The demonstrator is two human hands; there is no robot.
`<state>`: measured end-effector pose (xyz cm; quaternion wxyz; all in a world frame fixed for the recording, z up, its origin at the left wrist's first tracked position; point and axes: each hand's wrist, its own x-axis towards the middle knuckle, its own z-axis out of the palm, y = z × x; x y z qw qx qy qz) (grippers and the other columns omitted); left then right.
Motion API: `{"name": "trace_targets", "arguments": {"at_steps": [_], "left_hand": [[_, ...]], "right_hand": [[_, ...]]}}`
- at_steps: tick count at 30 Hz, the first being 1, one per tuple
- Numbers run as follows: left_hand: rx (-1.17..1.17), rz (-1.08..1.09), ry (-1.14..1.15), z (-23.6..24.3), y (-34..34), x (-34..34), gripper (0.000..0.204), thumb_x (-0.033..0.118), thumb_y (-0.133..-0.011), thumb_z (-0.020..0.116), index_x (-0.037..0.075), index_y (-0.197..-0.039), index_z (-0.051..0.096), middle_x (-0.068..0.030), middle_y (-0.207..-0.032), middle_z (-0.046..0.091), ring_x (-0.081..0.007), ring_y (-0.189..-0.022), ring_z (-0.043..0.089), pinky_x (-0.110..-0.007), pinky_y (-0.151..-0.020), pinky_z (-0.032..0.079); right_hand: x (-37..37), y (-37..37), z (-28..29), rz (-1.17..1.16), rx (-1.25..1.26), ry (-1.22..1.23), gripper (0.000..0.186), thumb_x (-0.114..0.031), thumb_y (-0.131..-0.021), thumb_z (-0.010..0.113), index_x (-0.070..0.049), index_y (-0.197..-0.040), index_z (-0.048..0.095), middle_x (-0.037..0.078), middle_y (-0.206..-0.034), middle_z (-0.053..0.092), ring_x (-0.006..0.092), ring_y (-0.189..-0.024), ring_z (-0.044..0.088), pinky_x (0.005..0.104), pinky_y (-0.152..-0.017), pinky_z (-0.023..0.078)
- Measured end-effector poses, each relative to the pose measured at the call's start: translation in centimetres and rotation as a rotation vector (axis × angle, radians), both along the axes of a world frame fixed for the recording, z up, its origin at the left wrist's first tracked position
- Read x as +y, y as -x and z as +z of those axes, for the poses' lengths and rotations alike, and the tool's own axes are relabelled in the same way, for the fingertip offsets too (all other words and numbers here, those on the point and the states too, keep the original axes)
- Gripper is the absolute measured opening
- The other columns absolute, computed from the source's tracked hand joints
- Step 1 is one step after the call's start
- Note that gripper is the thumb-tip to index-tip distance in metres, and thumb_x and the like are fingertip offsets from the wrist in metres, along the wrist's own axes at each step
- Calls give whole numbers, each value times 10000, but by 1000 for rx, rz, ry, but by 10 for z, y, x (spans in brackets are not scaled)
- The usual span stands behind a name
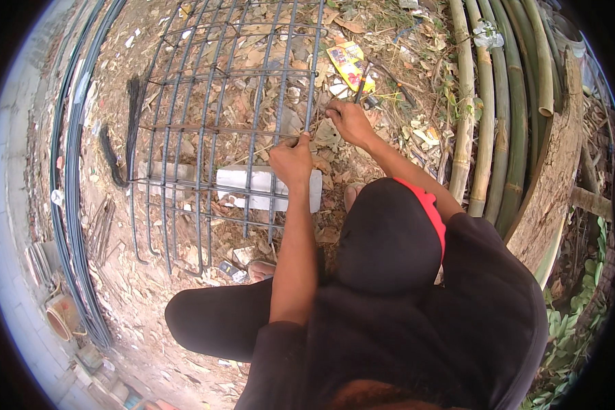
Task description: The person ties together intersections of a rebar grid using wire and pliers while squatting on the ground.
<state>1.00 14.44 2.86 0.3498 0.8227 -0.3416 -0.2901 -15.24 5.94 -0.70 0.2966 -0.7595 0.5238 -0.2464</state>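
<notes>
A cage of grey rebar (254, 133), made of long bars and cross ties, lies over the ground in front of me. My left hand (292, 160) is closed at the cage's right-hand bar, its thumb against the steel near a rusty cross tie. Just right of that bar, my right hand (350, 124) is pinched, fingertips together; whatever thin thing lies between them is too small to make out. Beyond the right hand, a dark long-handled tool (362, 83) rests by a yellow and red packet (349, 63).
Pale blocks (266, 186) sit under the cage. Black wire bundles (135, 113) lie at its left, with long bars (72, 171) farther left. Bamboo poles (484, 123) and a rough plank (550, 164) stand along my right. Dry leaves and rubble cover the ground.
</notes>
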Motion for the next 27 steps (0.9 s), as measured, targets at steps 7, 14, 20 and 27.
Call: {"name": "trace_targets", "arguments": {"at_steps": [7, 14, 20, 27], "left_hand": [[8, 3, -11, 4, 1, 0, 376, 331, -777, 815, -37, -850, 796, -222, -726, 725, -389, -706, 709, -473, -725, 536], [-43, 1, -25, 3, -8, 5, 388, 331, -772, 819, -50, -837, 787, -232, -717, 717, -402, -699, 699, -479, -734, 533], [-58, -31, 33, 8, 0, 8, 364, 293, -803, 817, -66, -841, 777, -255, -748, 711, -423, -721, 692, -487, -731, 525], [-416, -406, 157, 7, 13, 30, 228, 75, -879, 626, -65, -1036, 713, -226, -1016, 620, -410, -999, 599, -493, -888, 475]], "right_hand": [[95, 204, 37, 288, 611, -400, 170, -206, -948, 627, -90, -959, 751, 190, -877, 707, 393, -953, 680, 499, -827, 536], [47, 76, 94, 114, 569, 203, 495, -197, -920, 668, -23, -1369, 554, 164, -1334, 602, 351, -1255, 549, 451, -1116, 403], [35, -10, 56, 231, 312, -158, 296, -213, -971, 577, 25, -1140, 624, 250, -1022, 688, 438, -1003, 653, 534, -889, 511], [41, -36, 85, 396, 470, -153, 343, -276, -980, 527, 22, -924, 688, 272, -834, 694, 466, -825, 681, 555, -763, 533]]}}
